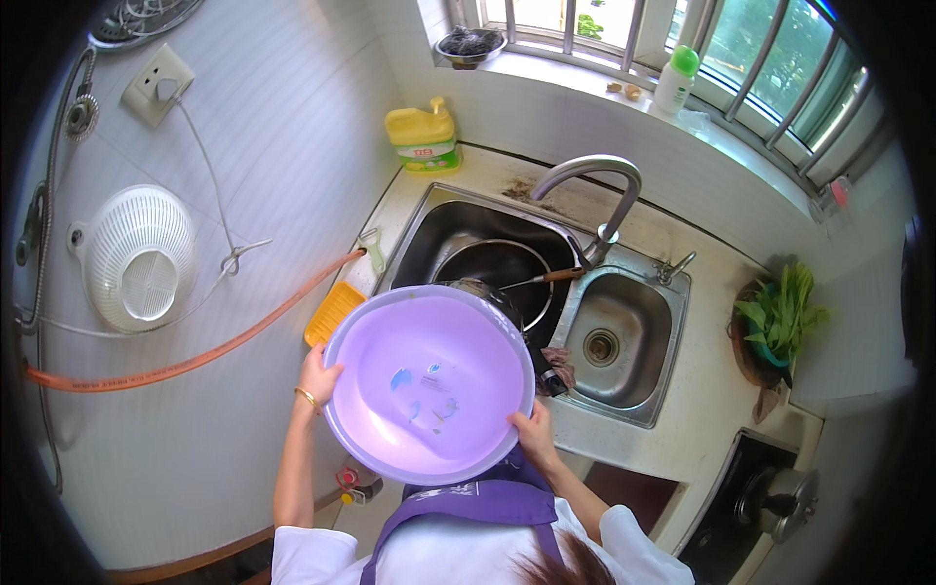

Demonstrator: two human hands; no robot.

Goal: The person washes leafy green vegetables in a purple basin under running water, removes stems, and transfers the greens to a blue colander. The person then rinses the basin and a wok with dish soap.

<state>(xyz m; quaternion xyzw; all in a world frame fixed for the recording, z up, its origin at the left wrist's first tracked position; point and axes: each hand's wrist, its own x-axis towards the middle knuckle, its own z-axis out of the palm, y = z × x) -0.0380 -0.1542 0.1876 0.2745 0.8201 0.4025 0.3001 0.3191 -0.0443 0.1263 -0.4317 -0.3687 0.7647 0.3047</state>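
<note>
A purple plastic basin [468,351] is held up before me, its inside facing the camera, with worn blue printing on its bottom. My left hand [319,379] grips its left rim, a gold-coloured bangle on the wrist. On the lower right rim, my right hand [536,433] has its thumb over the edge. Behind the basin, the large sink bowl [468,212] holds a dark pan [512,267] and a wooden-handled utensil [563,275]; the basin hides part of them. The small steel sink bowl [621,344] lies to the right, under the curved faucet [629,186].
A yellow soap dish [335,313] and a green peeler [373,252] lie left of the sink. A yellow detergent bottle [423,139] stands in the corner. Leafy greens [786,314] and a stove with a pot [786,504] are at right. An orange hose [219,358] crosses the left wall.
</note>
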